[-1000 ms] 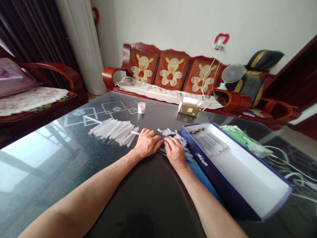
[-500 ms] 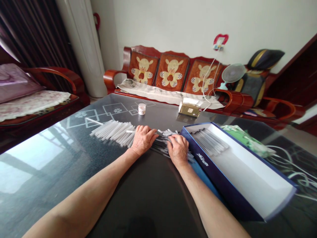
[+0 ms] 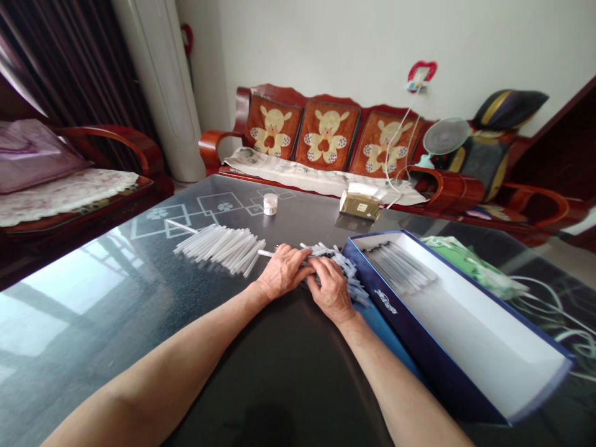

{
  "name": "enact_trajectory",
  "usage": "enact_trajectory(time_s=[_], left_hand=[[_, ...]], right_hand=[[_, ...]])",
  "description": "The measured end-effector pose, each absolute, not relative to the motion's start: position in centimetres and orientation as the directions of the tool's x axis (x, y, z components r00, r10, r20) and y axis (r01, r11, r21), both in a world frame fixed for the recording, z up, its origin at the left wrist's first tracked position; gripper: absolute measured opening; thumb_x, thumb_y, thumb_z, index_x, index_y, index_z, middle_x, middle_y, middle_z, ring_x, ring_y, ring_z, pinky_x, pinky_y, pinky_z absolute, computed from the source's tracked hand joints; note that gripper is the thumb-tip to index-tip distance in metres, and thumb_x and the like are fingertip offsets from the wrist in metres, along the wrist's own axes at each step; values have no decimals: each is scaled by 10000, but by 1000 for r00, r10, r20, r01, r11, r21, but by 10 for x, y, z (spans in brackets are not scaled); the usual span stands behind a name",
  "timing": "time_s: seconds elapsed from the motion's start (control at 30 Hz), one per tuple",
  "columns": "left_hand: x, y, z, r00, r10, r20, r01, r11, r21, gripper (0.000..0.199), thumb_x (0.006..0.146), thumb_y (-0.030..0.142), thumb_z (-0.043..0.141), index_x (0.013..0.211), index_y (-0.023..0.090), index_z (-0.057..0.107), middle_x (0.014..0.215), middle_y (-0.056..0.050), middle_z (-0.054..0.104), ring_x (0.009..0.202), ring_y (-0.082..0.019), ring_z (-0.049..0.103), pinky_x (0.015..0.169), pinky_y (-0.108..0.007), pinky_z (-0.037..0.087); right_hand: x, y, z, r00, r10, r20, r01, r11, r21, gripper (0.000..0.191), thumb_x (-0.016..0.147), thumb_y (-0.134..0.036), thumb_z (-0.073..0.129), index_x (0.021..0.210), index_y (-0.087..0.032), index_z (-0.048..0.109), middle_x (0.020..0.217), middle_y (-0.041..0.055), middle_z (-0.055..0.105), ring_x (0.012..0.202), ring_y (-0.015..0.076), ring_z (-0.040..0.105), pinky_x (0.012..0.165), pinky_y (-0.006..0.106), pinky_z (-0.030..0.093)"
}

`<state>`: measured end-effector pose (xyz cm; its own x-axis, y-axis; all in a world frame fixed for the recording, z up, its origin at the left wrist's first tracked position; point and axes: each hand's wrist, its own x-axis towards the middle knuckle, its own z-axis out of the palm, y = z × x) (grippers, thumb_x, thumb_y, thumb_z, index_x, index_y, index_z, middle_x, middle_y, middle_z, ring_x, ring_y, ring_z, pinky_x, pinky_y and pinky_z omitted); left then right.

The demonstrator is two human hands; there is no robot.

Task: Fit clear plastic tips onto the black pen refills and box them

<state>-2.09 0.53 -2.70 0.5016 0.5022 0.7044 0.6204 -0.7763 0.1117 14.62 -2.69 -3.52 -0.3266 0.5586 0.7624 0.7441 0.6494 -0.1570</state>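
Observation:
My left hand point(image 3: 285, 271) is closed around a thin white plastic tube point(image 3: 264, 252), whose end sticks out on the left side of the fingers. Fingertips of my right hand point(image 3: 331, 290) meet those of the left, bent and pinched; what they grip is hidden. To the left lies a pile of white translucent tubes point(image 3: 218, 245), roughly side by side. Beside and behind my right hand is a second pile of slim pale tubes with dark parts point(image 3: 352, 276), partly covered by the hand.
A long dark blue box point(image 3: 465, 366) with a white inside stands at the right, holding a row of dark-tipped clear tubes point(image 3: 403, 267). Behind it lie a green packet point(image 3: 470, 261) and white cables point(image 3: 554, 304). A small white jar point(image 3: 270, 204) and a tissue pack point(image 3: 361, 205) stand farther back.
My hands have come together from apart. The left moved right, away from the white tube pile, with the tube in it; the right shifted slightly toward it. The view turned a little left.

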Motion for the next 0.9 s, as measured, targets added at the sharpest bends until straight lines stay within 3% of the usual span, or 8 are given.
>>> enact_trajectory(time_s=[0.2, 0.37, 0.47, 0.6, 0.67, 0.73, 0.8, 0.9], left_hand=[[-19, 0, -22, 538, 479, 694, 599, -796, 85, 340, 972, 361, 379, 1127, 138, 582, 879, -88, 646, 808, -198, 556, 818, -372, 429], [-18, -11, -9, 397, 453, 798, 634, -764, 119, 274, 932, 340, 474, 1120, 188, 602, 1167, -127, 606, 1064, -246, 536, 944, -449, 402], [-15, -11, -12, 256, 565, 784, 585, -736, 340, 252, 926, 373, 485, 982, 187, 645, 1011, -96, 655, 941, -204, 588, 873, -378, 462], [-10, -1, -13, -9, 848, 530, 279, -507, 816, 380, 903, 493, 488, 1031, 172, 647, 796, -37, 669, 727, -153, 622, 723, -291, 505], [-8, 5, -9, -37, 924, 379, 3, -380, 925, 444, 872, 530, 514, 1086, 156, 620, 793, -33, 674, 711, -154, 635, 700, -287, 516], [-9, 8, -3, -9, 957, 289, -175, -286, 942, 467, 867, 526, 511, 1116, 138, 589, 812, -43, 672, 697, -154, 637, 673, -288, 520], [-12, 9, 1, 19, 954, 300, -120, -296, 948, 440, 887, 493, 483, 1130, 139, 579, 774, -29, 650, 633, -132, 604, 621, -268, 499], [-18, 6, -2, 60, 858, 510, 333, -499, 800, 349, 924, 412, 448, 1120, 175, 612, 746, -17, 614, 647, -127, 563, 633, -254, 463]], right_hand=[[148, -26, -34, -301, 553, 777, 791, 600, -121, 203, 929, -229, 459, 994, -158, 638, 848, 79, 675, 836, 212, 609, 808, 362, 466], [151, -27, -30, -132, 574, 808, 846, 490, -209, 199, 931, -279, 484, 874, -181, 647, 789, 63, 675, 780, 200, 607, 771, 346, 430], [152, -28, -29, -81, 581, 810, 852, 462, -246, 230, 941, -281, 469, 824, -178, 638, 742, 60, 659, 759, 198, 597, 752, 340, 414], [148, -31, -28, -187, 603, 775, 821, 530, -215, 226, 930, -275, 481, 783, -185, 628, 719, 50, 647, 750, 191, 589, 764, 343, 404], [146, -33, -27, -249, 619, 745, 798, 567, -204, 229, 924, -284, 489, 770, -192, 632, 706, 41, 640, 751, 187, 589, 771, 343, 407], [145, -34, -26, -273, 631, 726, 769, 596, -229, 209, 919, -307, 499, 830, -193, 650, 743, 41, 654, 779, 189, 600, 791, 346, 422], [146, -33, -26, -225, 636, 738, 735, 608, -300, 214, 923, -321, 489, 960, -187, 651, 835, 55, 677, 831, 193, 616, 820, 350, 448], [150, -27, -30, -41, 629, 777, 678, 588, -440, 263, 949, -303, 427, 1080, -173, 615, 960, 86, 684, 889, 190, 637, 825, 343, 491]])
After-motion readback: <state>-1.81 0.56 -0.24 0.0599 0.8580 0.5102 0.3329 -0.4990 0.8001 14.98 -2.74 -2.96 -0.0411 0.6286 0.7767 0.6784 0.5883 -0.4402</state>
